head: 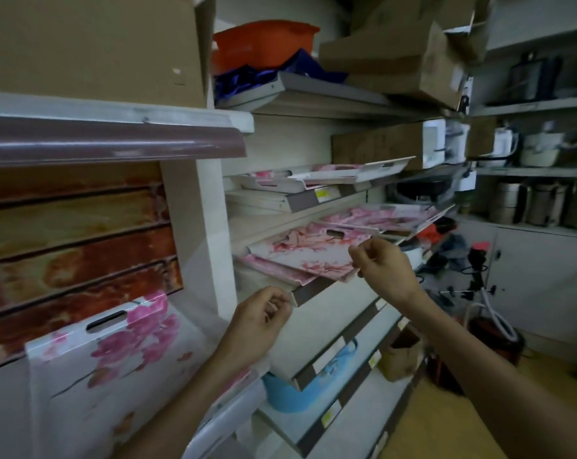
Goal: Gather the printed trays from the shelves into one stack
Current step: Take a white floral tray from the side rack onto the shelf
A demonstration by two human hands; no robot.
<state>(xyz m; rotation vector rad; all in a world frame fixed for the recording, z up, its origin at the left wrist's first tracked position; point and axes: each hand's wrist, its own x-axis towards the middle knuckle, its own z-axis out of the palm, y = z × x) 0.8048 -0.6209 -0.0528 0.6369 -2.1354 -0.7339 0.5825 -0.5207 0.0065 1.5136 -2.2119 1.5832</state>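
White trays printed with pink blossoms lie on slanted shelves. The nearest tray [300,256] rests on the middle shelf [317,288]. My right hand [384,265] pinches that tray's front right corner. My left hand [259,321] hovers just below the shelf's front lip with fingers curled and nothing in it. Behind the nearest tray lies another printed tray [389,217]. Two more printed trays [333,175] sit on the shelf above. A larger blossom tray [114,359] leans at the lower left.
Cardboard boxes [91,44] and an orange bin [263,41] fill the top shelves. A blue tub [287,392] sits on a lower shelf. Metal pots [542,203] line the right shelves. Cables and a red appliance [492,336] clutter the floor.
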